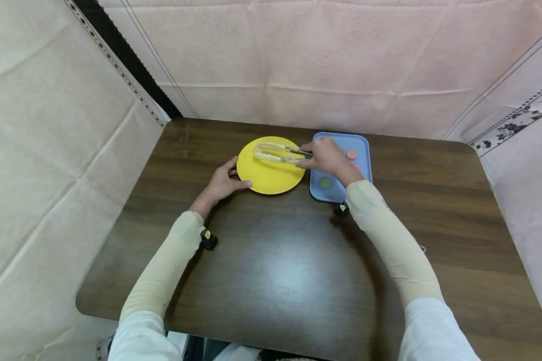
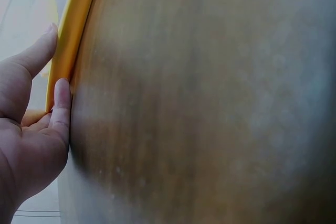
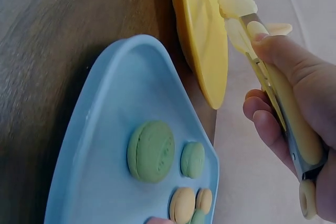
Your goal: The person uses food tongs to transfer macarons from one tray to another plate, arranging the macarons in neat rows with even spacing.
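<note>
My left hand (image 1: 223, 183) grips the rim of a yellow plate (image 1: 271, 176) from the left, thumb at the near edge; in the left wrist view the thumb (image 2: 39, 51) lies on the rim with the fingers below it. My right hand (image 1: 328, 156) holds tongs (image 1: 285, 156) with pale tips over the plate. Whether anything sits between those tips, I cannot tell. Under my right forearm lies a blue tray (image 1: 318, 196). In the right wrist view it carries a large green macaron (image 3: 151, 150), a smaller green macaron (image 3: 193, 159) and pale orange macarons (image 3: 182, 204).
A pink macaron (image 1: 351, 155) sits at the tray's right side, partly cut off in the right wrist view. Plate and tray stand side by side near the back of a brown wooden table (image 1: 271, 260). Pale cloth (image 1: 325, 60) hangs behind the table.
</note>
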Action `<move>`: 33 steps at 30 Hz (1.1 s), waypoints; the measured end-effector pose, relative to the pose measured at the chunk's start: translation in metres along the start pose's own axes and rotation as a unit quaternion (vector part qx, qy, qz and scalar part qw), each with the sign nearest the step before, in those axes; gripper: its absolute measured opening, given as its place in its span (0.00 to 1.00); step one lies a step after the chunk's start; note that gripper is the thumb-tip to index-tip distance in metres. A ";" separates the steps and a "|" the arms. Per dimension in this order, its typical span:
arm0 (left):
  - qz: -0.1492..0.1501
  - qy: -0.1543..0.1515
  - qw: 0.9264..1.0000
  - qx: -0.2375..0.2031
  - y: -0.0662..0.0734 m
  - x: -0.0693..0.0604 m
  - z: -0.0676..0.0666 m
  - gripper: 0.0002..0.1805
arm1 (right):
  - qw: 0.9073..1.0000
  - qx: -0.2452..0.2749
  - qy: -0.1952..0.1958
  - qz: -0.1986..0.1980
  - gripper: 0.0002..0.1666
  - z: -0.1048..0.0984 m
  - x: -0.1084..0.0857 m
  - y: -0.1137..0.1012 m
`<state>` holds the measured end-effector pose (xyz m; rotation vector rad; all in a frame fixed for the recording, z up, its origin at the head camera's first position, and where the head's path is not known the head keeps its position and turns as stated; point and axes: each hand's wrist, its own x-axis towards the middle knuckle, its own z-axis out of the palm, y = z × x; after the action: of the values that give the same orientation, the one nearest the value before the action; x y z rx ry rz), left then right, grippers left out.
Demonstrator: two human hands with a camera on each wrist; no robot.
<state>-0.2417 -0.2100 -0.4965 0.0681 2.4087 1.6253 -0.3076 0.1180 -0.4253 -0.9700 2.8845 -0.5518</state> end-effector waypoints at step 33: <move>-0.010 0.000 1.000 -0.015 -0.002 0.001 0.000 0.59 | 0.998 0.002 0.062 0.005 0.32 -0.056 -0.069 0.010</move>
<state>-0.2429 -0.2105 -0.4984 0.0385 2.3765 1.6531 -0.2668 0.1839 -0.3808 -0.9521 2.9921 -0.6395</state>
